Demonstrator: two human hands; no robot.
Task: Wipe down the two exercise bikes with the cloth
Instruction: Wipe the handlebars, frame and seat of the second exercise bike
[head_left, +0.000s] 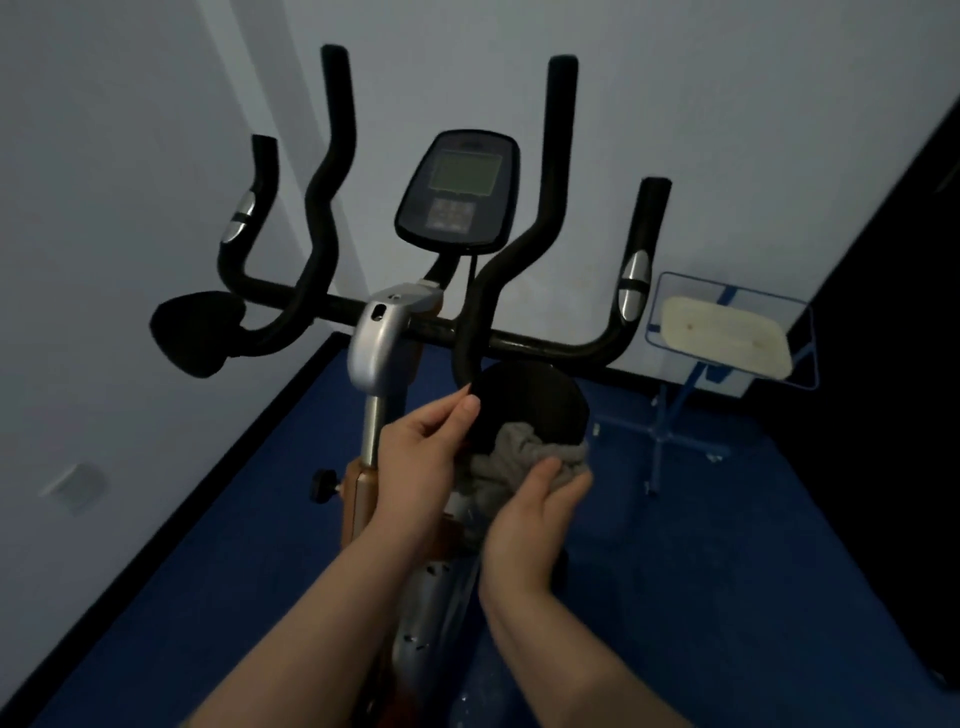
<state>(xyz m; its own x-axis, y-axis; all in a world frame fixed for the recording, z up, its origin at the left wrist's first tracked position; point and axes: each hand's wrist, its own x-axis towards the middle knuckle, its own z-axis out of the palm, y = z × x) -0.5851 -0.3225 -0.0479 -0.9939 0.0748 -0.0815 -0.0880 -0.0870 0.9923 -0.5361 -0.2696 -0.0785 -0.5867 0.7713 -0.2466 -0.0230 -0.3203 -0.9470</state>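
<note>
An exercise bike (382, 338) with black handlebars and a grey console (458, 191) stands right in front of me. A round black arm pad (535, 402) sits on its right handlebar. My left hand (421, 460) grips the pad's left edge with thumb and fingers. My right hand (535, 519) presses a crumpled grey cloth (511, 457) against the pad's near, lower side. A matching black pad (195, 332) sits on the left handlebar. Only one bike is in view.
White walls close in at the left and behind the bike. Blue floor mat (727, 571) spreads to the right. A blue wire stand holding a pale flat tray (727, 338) stands at the back right. A dark wall (893, 312) runs along the right.
</note>
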